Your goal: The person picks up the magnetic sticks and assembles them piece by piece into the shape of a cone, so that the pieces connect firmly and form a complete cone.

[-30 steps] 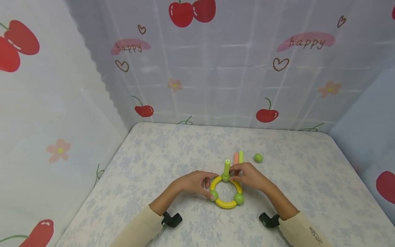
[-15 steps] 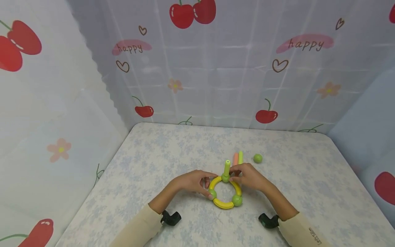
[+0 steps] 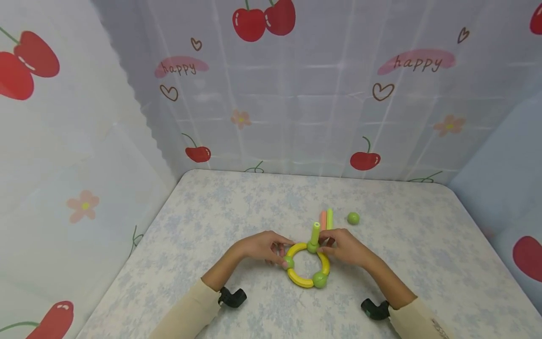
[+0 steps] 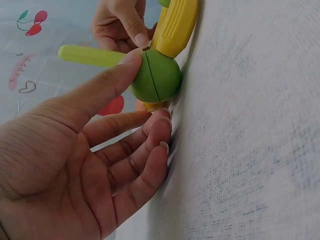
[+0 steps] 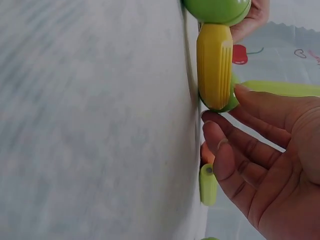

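A ring of yellow curved bars [image 3: 299, 278] joined by green balls lies flat on the table. Out of its back ball [image 3: 313, 247] rises a light-green stick [image 3: 315, 232]. At the ring's left side, my left hand [image 3: 263, 247] pinches a green ball [image 4: 160, 77]; the thumb presses its upper side and the fingers curl below. My right hand [image 3: 345, 247] pinches the back ball beside the stick, thumb on one side and fingers on the other. In the right wrist view, a yellow bar [image 5: 215, 65] partly hides that ball.
Behind the right hand lie an orange stick [image 3: 323, 220] and another light-green stick [image 3: 330, 218], side by side. A loose green ball [image 3: 353, 218] sits to their right. Cherry-print sheets [image 3: 279, 117] stand around the table [image 3: 220, 202].
The ring has turned clockwise as seen from above. Its back ball and stick moved right, the front ball moved left, and the left ball went back slightly. Both hands moved along with it.
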### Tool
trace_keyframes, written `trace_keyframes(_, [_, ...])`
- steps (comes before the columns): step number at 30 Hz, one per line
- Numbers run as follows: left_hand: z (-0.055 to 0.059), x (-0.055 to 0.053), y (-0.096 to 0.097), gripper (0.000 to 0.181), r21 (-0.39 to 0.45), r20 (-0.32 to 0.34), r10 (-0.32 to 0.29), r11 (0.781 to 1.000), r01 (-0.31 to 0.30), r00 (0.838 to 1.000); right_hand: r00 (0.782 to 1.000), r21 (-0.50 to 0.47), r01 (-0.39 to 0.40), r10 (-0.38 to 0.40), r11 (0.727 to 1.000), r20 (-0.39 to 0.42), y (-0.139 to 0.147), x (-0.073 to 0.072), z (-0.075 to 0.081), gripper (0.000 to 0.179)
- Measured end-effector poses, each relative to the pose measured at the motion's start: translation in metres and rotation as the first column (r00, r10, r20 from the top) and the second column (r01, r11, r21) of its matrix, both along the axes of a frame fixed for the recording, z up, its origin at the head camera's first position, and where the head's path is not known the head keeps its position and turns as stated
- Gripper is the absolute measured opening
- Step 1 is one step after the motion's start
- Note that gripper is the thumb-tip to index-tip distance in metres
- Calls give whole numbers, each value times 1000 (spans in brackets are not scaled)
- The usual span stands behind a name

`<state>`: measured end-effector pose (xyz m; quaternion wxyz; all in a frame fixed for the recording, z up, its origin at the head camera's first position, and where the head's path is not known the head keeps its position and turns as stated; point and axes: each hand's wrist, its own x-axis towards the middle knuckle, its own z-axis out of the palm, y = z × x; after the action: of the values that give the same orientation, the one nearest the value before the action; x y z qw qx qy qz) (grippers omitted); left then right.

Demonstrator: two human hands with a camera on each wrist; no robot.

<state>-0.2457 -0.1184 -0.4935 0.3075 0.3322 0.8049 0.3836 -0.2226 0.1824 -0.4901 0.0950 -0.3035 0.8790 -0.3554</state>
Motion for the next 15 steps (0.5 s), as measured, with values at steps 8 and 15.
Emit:
trace_keyframes(8, [1, -6, -6, 52, 25, 21, 39, 999, -39, 999, 1000, -4, -12, 12, 1000, 0, 10, 8, 4, 15])
trace_keyframes(15, [2, -9, -6, 33, 37, -18, 79, 996, -78, 997, 1000, 4, -26, 26, 1000, 3, 15, 17, 8, 15])
